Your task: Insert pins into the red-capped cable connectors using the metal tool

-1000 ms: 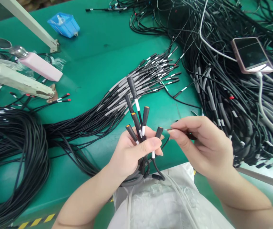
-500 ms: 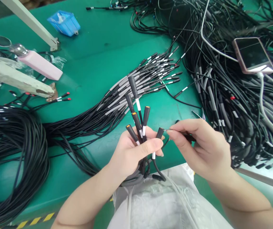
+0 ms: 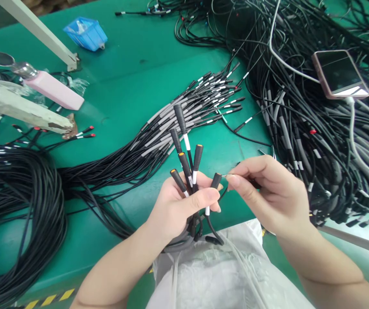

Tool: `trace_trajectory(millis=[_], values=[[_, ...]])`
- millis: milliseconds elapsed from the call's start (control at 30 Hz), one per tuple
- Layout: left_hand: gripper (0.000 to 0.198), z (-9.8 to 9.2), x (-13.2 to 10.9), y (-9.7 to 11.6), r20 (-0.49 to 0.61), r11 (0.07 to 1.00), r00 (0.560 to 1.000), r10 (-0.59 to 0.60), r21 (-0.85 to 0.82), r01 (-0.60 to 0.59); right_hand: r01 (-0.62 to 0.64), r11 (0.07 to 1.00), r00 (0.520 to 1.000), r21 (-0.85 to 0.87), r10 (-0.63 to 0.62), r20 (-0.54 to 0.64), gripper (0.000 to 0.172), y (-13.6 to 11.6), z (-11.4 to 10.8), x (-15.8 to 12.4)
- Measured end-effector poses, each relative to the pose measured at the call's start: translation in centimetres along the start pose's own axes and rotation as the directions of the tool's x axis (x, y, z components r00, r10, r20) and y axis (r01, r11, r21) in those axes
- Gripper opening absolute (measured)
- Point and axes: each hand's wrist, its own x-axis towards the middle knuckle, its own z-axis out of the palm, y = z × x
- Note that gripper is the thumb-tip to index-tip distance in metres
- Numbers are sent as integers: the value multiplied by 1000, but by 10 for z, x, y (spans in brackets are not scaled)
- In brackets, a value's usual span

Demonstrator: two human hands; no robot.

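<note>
Several black cables with white labels and black connectors (image 3: 198,158), some with orange end faces, stand up out of my left hand (image 3: 184,201), which is closed around them. Between its thumb and fingers a separate cable connector (image 3: 216,180) is pinched, tilted toward the right. My right hand (image 3: 271,193) is closed, with thumb and forefinger pinching a thin metal pin (image 3: 224,175) whose tip meets the end of that connector. Whether the tip is inside the end I cannot tell. The rest of the pin is hidden by the fingers.
A long cable bundle (image 3: 107,167) lies across the green table (image 3: 123,94), coiled at the left. A large cable heap (image 3: 287,116) fills the right, with a phone (image 3: 340,74) on top. A pink bottle (image 3: 57,89), a blue bin (image 3: 86,33) and metal legs (image 3: 19,105) stand at the left.
My right hand has turned and shifted slightly, and the dark piece seen behind its fingers is now mostly hidden. My left hand keeps its hold on the cables.
</note>
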Motion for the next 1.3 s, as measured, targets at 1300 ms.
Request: trace_trajectory(millis=[1300], values=[[31,-6,-1,-7,-32,987,999,-9,160,14,-85,996,996,38,85,2,5,1,3,4]])
